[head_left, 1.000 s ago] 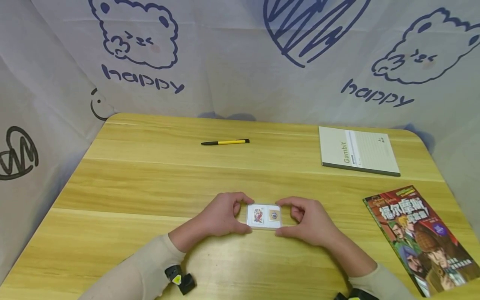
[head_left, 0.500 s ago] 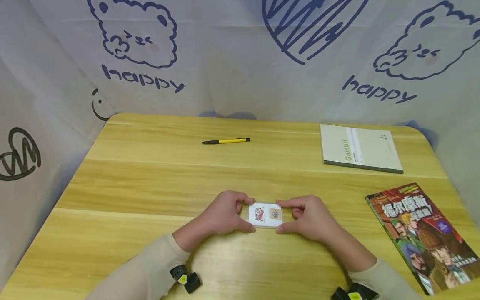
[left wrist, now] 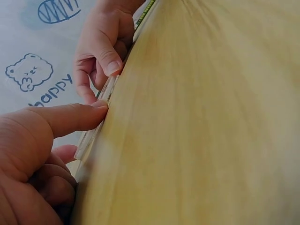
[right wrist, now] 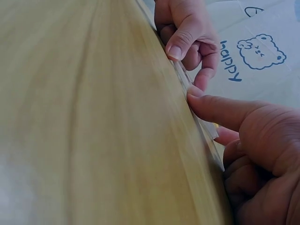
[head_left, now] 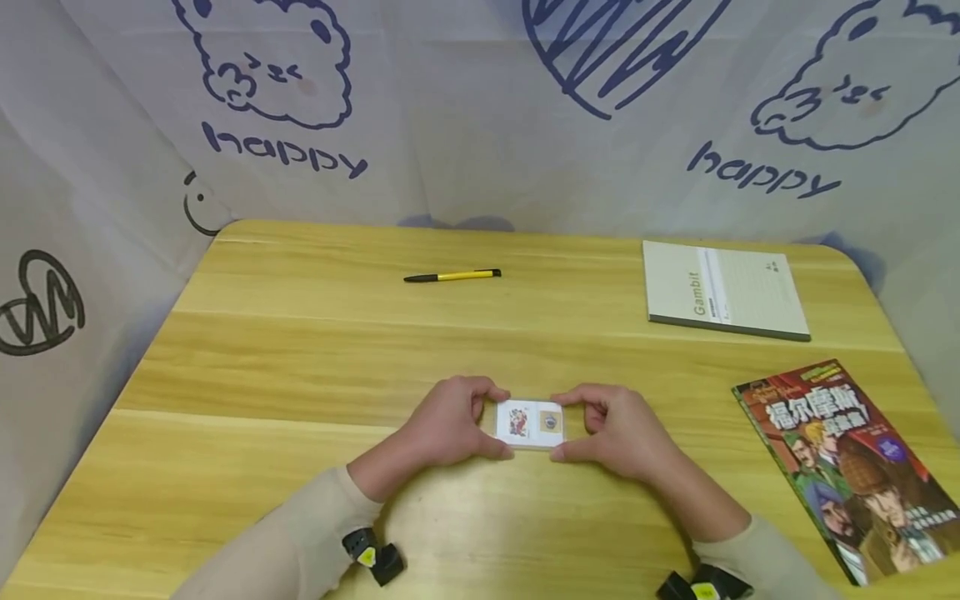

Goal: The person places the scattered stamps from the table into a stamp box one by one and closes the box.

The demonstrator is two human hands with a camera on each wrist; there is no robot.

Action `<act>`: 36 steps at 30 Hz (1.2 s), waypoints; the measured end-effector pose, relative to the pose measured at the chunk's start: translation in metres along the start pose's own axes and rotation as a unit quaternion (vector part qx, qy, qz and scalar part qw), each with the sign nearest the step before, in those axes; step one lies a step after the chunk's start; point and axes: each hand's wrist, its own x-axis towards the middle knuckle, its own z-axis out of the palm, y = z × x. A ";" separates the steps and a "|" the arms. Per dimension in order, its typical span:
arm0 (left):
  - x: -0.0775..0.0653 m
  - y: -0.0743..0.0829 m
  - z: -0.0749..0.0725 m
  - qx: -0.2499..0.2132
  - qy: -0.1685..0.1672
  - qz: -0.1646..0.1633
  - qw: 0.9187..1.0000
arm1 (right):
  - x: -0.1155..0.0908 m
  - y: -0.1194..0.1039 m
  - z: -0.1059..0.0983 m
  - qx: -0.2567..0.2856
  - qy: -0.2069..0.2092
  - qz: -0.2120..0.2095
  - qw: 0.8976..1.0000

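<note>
A small flat case of clear plastic (head_left: 529, 423), with two little pictures on white inside it, lies level at the table's middle front. My left hand (head_left: 454, 427) pinches its left end, thumb at the near corner and forefinger at the far one. At the right end my right hand (head_left: 619, 430) grips the two corners in the same way. Seen edge-on in the left wrist view, the case (left wrist: 83, 145) is thin and close over the wood. The remaining fingers of both hands are curled in beneath the palms.
On the wooden table (head_left: 262, 358), a yellow and black pen (head_left: 453, 276) lies toward the back. A Gambit notebook (head_left: 678, 283) sits at the back right, with a colourful comic-style book (head_left: 851, 467) in front of it. Cloth with drawings (head_left: 450, 125) hangs behind the table.
Both hands keep their hold on the case's ends. The head view has tilted a little, so the table and everything on it appear slightly higher in the picture.
</note>
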 end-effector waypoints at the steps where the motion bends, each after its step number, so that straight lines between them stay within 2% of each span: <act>1: -0.001 -0.001 0.000 0.000 -0.001 -0.001 1.000 | -0.001 0.000 0.001 0.005 -0.001 0.001 1.000; 6: -0.005 -0.005 0.000 0.008 -0.002 0.002 1.000 | -0.003 0.001 0.006 0.025 -0.002 -0.008 1.000; 13: -0.007 -0.006 -0.001 0.012 0.003 0.012 1.000 | -0.002 0.004 0.008 0.018 0.002 -0.020 1.000; 25: -0.006 -0.004 0.002 0.017 -0.002 0.008 1.000 | -0.005 0.005 0.006 -0.002 0.007 -0.019 1.000; 31: -0.007 -0.003 0.004 0.027 0.006 0.012 1.000 | -0.006 0.006 0.006 0.006 0.000 -0.026 1.000; 36: -0.010 -0.002 0.005 -0.015 0.022 0.024 0.999 | -0.009 0.006 0.006 0.041 0.004 -0.042 0.998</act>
